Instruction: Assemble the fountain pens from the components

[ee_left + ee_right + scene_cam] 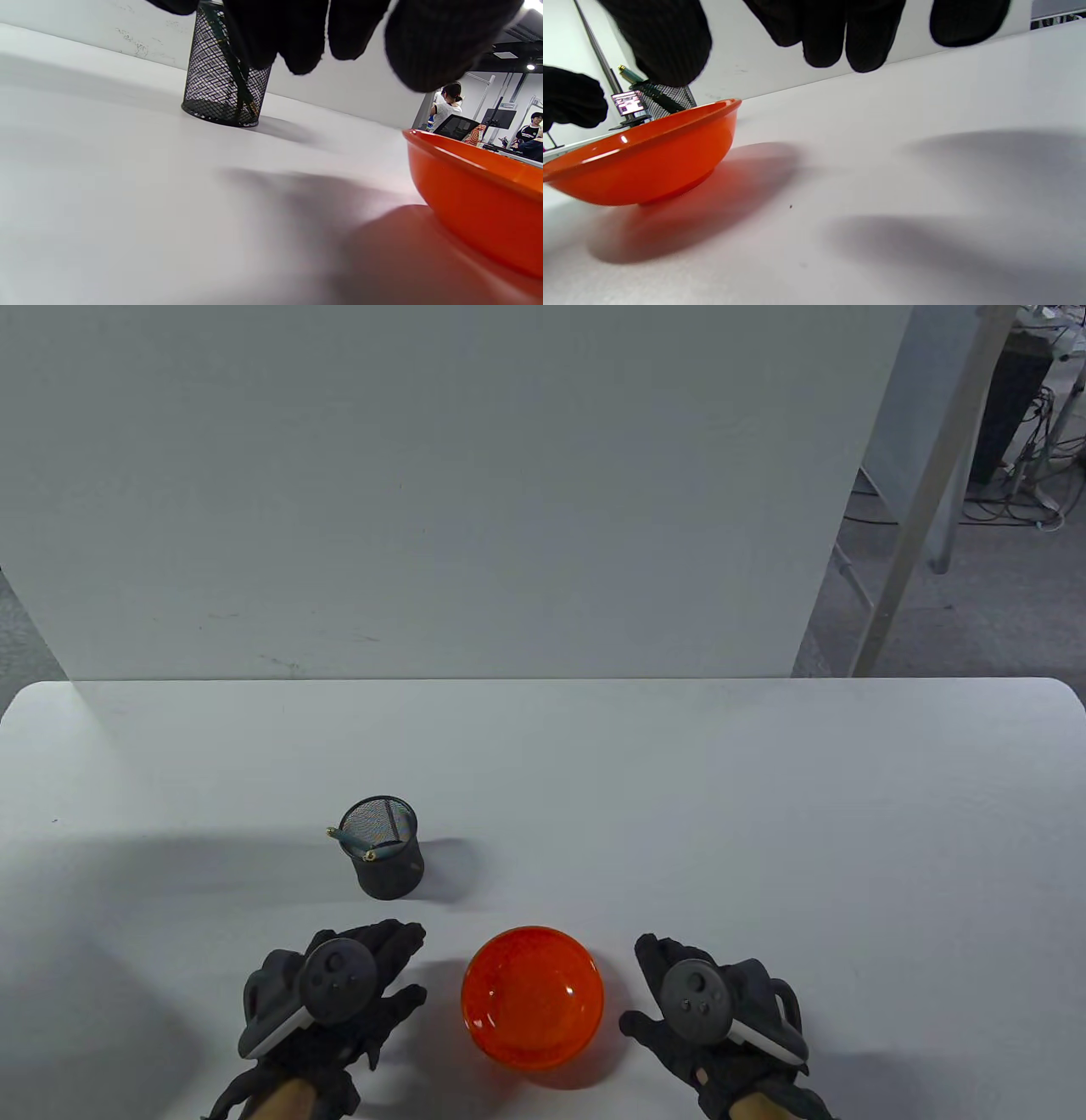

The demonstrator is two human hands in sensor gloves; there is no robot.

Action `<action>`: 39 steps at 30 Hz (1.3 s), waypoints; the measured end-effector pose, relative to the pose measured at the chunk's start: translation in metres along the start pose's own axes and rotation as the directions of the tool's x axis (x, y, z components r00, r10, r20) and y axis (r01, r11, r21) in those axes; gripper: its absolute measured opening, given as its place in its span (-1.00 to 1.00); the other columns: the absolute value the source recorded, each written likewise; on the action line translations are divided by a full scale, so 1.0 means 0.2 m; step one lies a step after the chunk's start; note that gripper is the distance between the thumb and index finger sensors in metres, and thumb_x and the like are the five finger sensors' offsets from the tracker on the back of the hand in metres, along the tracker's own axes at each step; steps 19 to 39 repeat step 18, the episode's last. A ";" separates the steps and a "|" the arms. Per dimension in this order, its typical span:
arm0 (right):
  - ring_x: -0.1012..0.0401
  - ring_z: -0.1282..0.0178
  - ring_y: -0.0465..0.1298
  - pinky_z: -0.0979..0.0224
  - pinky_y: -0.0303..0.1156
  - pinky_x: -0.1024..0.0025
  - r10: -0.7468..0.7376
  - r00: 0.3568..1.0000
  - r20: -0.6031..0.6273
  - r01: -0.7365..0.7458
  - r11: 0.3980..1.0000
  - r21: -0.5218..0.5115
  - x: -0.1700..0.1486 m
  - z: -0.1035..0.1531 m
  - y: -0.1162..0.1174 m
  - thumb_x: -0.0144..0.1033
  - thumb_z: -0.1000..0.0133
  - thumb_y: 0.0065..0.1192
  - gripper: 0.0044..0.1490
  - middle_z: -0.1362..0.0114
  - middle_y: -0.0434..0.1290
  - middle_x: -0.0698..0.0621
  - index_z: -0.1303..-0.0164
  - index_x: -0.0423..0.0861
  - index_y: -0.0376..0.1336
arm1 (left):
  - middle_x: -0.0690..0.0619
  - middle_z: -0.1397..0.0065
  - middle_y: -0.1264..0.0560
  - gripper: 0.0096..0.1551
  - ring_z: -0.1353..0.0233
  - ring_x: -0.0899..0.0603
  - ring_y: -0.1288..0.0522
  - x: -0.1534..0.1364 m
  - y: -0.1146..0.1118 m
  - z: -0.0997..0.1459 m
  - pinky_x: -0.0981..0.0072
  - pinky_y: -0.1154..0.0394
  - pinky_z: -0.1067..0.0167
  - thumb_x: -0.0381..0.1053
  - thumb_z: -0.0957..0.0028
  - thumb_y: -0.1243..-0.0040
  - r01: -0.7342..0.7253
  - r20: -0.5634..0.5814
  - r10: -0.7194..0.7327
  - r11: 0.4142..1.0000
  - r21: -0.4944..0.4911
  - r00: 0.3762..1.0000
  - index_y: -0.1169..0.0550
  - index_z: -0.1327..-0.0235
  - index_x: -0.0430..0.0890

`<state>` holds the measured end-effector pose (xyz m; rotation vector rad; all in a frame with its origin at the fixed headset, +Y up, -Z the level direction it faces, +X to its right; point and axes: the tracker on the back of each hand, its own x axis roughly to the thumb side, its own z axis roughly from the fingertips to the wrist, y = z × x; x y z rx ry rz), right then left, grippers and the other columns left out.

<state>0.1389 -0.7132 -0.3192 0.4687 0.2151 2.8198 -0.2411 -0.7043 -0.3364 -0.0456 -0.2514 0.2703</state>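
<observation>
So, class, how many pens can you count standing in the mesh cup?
2: both pens lean in the mesh cup, gold-tipped ends over its left rim, one nearer the camera. More may be hidden inside.

white table [679, 780], white backboard [424, 492]

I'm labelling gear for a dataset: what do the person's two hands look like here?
Both the left hand and right hand wear black knit gloves. Each carries a dark grey round tracker with small buttons and a light grey strip along its edge. Bare skin shows at the wrists.
</observation>
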 end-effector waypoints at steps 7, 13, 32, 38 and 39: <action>-0.21 -0.67 0.12 -0.50 0.11 -0.47 -0.055 0.998 0.000 0.055 0.998 0.031 -0.02 0.00 0.02 0.16 -0.25 0.09 0.04 -0.74 0.01 -0.23 -0.75 -0.16 -0.17 | 0.08 -0.68 -0.33 -0.18 -0.63 -0.17 -0.35 0.00 0.00 0.00 -0.39 -0.12 -0.54 0.32 -0.01 -0.26 0.020 -0.009 -0.020 1.000 -0.002 1.000 -0.31 -0.58 0.25; -0.20 -0.67 0.12 -0.50 0.12 -0.46 -0.077 0.996 0.051 0.076 0.997 0.014 0.02 0.00 0.01 0.16 -0.25 0.08 0.03 -0.74 0.01 -0.22 -0.75 -0.15 -0.16 | 0.07 -0.67 -0.34 -0.19 -0.62 -0.17 -0.36 -0.01 0.00 0.00 -0.38 -0.13 -0.53 0.32 0.00 -0.26 0.018 -0.016 -0.018 1.000 0.004 1.000 -0.32 -0.57 0.24; -0.20 -0.66 0.15 -0.48 0.15 -0.44 -0.104 0.993 0.049 0.104 0.995 0.006 0.00 0.02 0.00 0.16 -0.25 0.07 0.02 -0.73 0.04 -0.22 -0.74 -0.16 -0.14 | 0.09 -0.67 -0.34 -0.19 -0.61 -0.17 -0.37 -0.01 0.00 0.01 -0.38 -0.13 -0.54 0.32 0.00 -0.25 0.004 -0.016 -0.004 1.000 -0.008 1.000 -0.31 -0.57 0.24; -0.20 -0.66 0.15 -0.48 0.15 -0.44 -0.104 0.993 0.049 0.104 0.995 0.006 0.00 0.02 0.00 0.16 -0.25 0.07 0.02 -0.73 0.04 -0.22 -0.74 -0.16 -0.14 | 0.09 -0.67 -0.34 -0.19 -0.61 -0.17 -0.37 -0.01 0.00 0.01 -0.38 -0.13 -0.54 0.32 0.00 -0.25 0.004 -0.016 -0.004 1.000 -0.008 1.000 -0.31 -0.57 0.24; -0.20 -0.66 0.15 -0.48 0.15 -0.44 -0.104 0.993 0.049 0.104 0.995 0.006 0.00 0.02 0.00 0.16 -0.25 0.07 0.02 -0.73 0.04 -0.22 -0.74 -0.16 -0.14 | 0.09 -0.67 -0.34 -0.19 -0.61 -0.17 -0.37 -0.01 0.00 0.01 -0.38 -0.13 -0.54 0.32 0.00 -0.25 0.004 -0.016 -0.004 1.000 -0.008 1.000 -0.31 -0.57 0.24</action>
